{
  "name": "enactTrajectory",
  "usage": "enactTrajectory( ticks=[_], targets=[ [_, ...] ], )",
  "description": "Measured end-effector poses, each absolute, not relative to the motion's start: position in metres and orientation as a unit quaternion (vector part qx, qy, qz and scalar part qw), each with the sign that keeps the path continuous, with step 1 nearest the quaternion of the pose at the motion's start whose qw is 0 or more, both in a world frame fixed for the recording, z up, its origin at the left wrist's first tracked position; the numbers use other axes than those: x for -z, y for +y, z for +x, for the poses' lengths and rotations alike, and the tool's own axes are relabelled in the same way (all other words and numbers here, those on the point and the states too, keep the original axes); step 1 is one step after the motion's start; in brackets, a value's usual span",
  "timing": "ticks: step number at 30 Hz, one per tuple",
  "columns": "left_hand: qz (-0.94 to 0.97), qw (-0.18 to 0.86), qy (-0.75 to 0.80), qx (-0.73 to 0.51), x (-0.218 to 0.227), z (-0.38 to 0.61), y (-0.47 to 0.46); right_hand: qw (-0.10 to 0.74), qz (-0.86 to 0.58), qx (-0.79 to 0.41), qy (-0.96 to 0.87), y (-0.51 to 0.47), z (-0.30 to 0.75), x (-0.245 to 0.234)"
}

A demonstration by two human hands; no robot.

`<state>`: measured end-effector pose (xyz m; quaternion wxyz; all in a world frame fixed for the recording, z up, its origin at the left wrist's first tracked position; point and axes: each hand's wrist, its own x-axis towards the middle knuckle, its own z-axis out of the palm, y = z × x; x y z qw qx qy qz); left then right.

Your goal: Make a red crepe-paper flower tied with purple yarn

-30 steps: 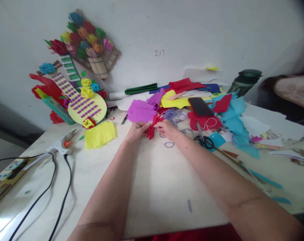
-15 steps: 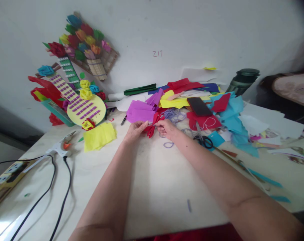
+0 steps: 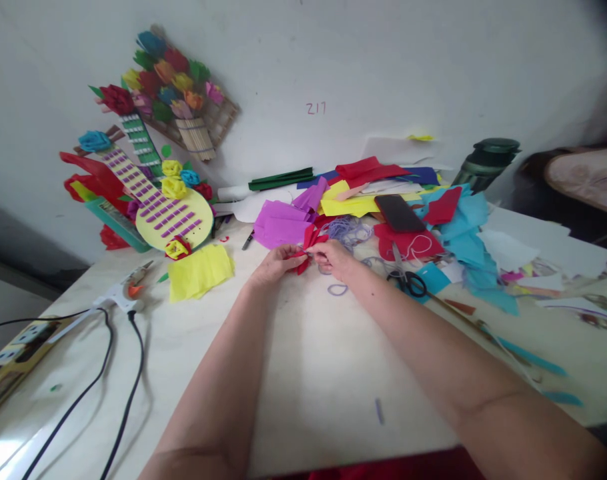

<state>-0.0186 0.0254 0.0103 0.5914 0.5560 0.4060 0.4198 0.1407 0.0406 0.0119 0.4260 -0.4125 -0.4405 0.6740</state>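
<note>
Both my hands meet at the middle of the table over a small folded red paper piece [image 3: 304, 260]. My left hand [image 3: 273, 263] pinches its left side with curled fingers. My right hand [image 3: 335, 257] pinches its right side, fingertips pressed together. A tangle of purple thread [image 3: 347, 231] lies just behind my right hand, and a loose purple loop [image 3: 337, 289] lies under my right wrist. Magenta paper sheets [image 3: 281, 222] lie right behind the hands.
Black-handled scissors [image 3: 407, 277] and a dark phone [image 3: 398, 212] lie to the right among red, blue and yellow paper scraps. A yellow paper stack [image 3: 199, 271], a glue gun [image 3: 123, 288] with black cables, a power strip [image 3: 13, 347] and paper-flower crafts [image 3: 153, 193] fill the left. A green bottle [image 3: 486, 163] stands at the back right.
My left fingers have closed further over the red paper, which is now more gathered between both hands. The arms have hardly moved.
</note>
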Motion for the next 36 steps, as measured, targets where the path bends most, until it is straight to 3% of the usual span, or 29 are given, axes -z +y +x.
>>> enactTrajectory(
  ticks=[12,29,36],
  targets=[
    [0.507,0.624,0.377,-0.460,-0.011,-0.016,0.025,0.430,-0.331,-0.675,-0.500,0.042,0.145,-0.011],
    [0.453,0.629,0.380,-0.505,-0.006,-0.014,0.029,0.485,-0.371,-0.648,-0.455,0.036,0.134,-0.010],
    [0.437,0.577,0.423,-0.545,-0.002,-0.014,0.032,0.460,-0.351,-0.656,-0.485,0.034,0.133,-0.010]
  ],
)
